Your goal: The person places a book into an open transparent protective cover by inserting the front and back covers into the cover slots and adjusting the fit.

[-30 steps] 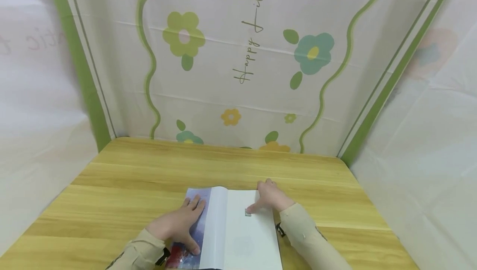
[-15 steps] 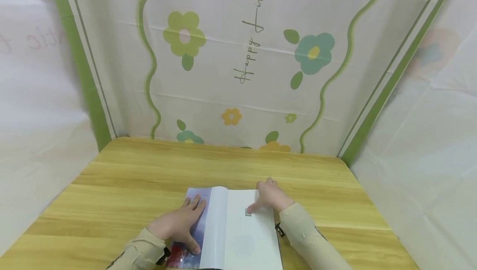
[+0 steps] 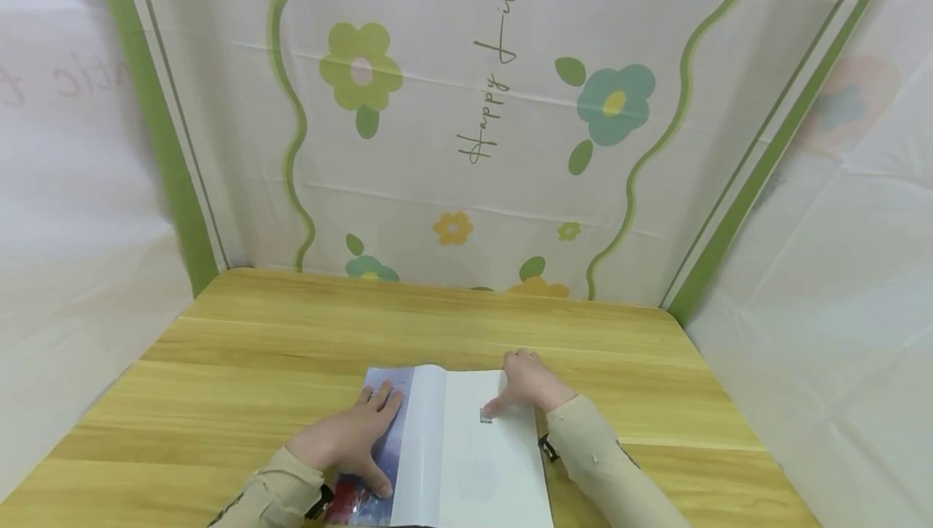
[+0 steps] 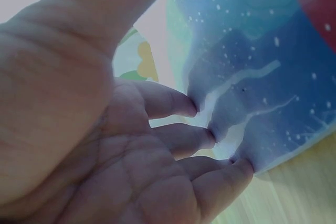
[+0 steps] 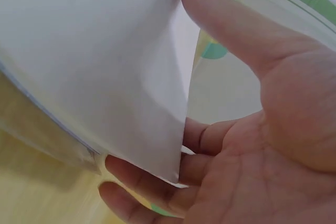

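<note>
An open book (image 3: 484, 471) lies near the front of the table, its right side a nearly blank white page with a small dark printed square (image 3: 486, 419). My left hand (image 3: 353, 435) is spread over the blue and red printed left side (image 4: 252, 93), its fingertips touching that glossy surface. With the thumb on top of the page and the fingers reaching round its far right edge, my right hand (image 3: 532, 382) grips the book. In the right wrist view, fingers (image 5: 152, 184) show at the corner of the white page (image 5: 105, 77), partly hidden behind it.
The wooden table (image 3: 437, 321) ends at the back against a white cloth (image 3: 430, 155) printed with flowers and lettering. White sheets (image 3: 80, 212) hang along both sides.
The fingers of my right hand have shifted very slightly at the far edge of the book. My left hand and the book stay in place.
</note>
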Demonstrator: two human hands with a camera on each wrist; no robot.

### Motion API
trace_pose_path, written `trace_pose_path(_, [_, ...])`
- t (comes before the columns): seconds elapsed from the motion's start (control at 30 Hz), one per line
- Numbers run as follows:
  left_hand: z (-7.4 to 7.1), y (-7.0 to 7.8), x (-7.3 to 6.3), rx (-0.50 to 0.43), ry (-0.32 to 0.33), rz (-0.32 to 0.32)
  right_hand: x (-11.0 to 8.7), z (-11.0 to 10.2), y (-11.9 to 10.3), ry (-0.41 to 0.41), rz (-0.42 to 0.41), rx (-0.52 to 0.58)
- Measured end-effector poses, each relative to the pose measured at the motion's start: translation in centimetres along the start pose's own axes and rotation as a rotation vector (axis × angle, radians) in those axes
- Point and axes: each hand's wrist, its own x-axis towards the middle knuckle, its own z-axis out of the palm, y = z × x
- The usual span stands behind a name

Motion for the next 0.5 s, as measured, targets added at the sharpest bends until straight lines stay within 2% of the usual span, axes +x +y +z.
trace_pose_path(0.33, [-0.11, 0.02, -0.1, 0.0, 0.002, -0.008, 0.11, -0.08, 0.05, 0.013, -0.013, 0.051])
trace_pose_path(0.5, [-0.14, -0.03, -0.08, -0.003, -0.011, -0.005, -0.09, -0.13, 0.56, 0.04, -0.007, 0.188])
